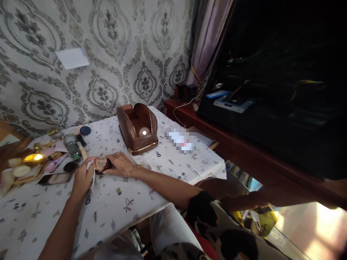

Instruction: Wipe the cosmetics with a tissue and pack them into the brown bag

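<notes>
Low over the table, my right hand point(120, 164) grips a small round dark-brown jar point(101, 163) with a rosy-gold patterned lid. My left hand point(82, 176) is closed on a white cloth or tissue point(93, 177) and presses it against the jar's left side. Just beyond the left hand lie a grey bottle with a green end point(71, 146), a slim beige tube point(82, 150) and a black round item point(70, 166). A flat compact point(55, 178) rests to its left. Farther back stands an unzipped brown cosmetic bag point(137, 130), its top gaping.
Several cosmetics crowd the left of the patterned tablecloth point(130, 195), among them a dark-blue round lid point(85, 130). A blurred-out phone-like object point(181, 141) lies right of the bag, with a white cable nearby. A large dark screen point(273, 86) stands on a reddish wooden cabinet point(244, 155).
</notes>
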Demonstrator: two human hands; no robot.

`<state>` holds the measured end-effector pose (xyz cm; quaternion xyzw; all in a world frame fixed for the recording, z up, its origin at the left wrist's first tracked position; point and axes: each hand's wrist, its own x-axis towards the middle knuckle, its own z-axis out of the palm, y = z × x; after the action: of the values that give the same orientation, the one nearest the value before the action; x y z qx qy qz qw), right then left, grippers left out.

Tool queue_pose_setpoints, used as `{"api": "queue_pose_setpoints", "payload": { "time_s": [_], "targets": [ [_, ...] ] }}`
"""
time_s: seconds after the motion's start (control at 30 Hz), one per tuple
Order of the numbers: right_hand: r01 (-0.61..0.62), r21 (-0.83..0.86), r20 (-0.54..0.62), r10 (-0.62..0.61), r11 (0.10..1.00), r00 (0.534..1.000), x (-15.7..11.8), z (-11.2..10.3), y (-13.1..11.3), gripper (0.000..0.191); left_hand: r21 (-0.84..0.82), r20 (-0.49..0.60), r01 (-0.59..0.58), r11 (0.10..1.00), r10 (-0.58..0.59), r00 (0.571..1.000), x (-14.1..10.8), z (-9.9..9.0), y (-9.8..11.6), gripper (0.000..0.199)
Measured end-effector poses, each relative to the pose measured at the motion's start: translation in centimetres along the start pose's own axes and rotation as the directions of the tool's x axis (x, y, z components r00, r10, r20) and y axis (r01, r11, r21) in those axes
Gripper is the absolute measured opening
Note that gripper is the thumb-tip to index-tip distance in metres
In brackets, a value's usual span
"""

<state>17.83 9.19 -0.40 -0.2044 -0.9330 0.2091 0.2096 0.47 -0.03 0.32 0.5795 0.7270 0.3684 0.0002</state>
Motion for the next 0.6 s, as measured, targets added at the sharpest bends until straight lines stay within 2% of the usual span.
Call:
{"api": "queue_pose_setpoints", "payload": {
  "time_s": [0.6],
  "targets": [
    [-0.011, -0.028, 0.024, 0.012, 1.000, 1.000, -0.06, -0.41, -0.25, 0.065, 0.006, 0.009, 0.003, 1.000, -0.003, 1.000, 0.05, 0.20, -0.18, 0.049]
  ]
}}
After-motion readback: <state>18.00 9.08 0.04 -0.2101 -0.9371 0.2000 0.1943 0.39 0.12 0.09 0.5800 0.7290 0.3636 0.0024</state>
